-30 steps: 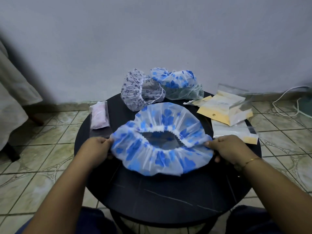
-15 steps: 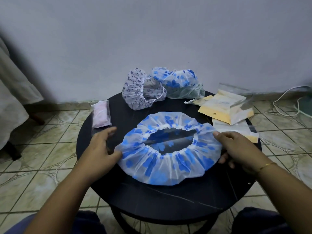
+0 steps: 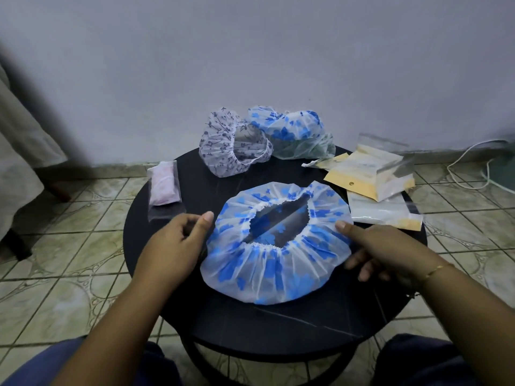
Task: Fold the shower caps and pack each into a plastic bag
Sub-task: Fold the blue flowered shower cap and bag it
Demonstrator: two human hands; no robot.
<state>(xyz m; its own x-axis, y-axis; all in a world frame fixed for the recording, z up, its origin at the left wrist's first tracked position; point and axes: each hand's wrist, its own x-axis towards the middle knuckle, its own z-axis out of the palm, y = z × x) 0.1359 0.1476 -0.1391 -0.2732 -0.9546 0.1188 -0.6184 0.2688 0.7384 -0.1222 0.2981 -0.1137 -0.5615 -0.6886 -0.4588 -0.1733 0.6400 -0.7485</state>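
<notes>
A translucent shower cap with blue flowers (image 3: 264, 271) lies flat on the round black table (image 3: 278, 332), with its elastic opening facing up. My left hand (image 3: 175, 243) sits at the cap's left edge with loosely curled fingers and holds nothing; its thumb is just beside the rim. My right hand (image 3: 376, 246) is at the right edge. Its thumb tip rests on the rim and its fingers are spread on the table. Empty plastic bags with yellow header cards (image 3: 370, 174) lie at the right, and another bag (image 3: 384, 215) lies close to my right hand.
At the back of the table are a white cap with a dark print (image 3: 223, 151) and a second blue-flowered cap (image 3: 289, 126). A pink cap packed in a bag (image 3: 164, 185) lies at the left rim. A white cable (image 3: 468, 162) runs along the tiled floor, and pale cloth (image 3: 22, 151) hangs at the left.
The cap has been lowered from a stretched hold and now lies flat on the table. Both hands have loosened their grip and stay at its edges.
</notes>
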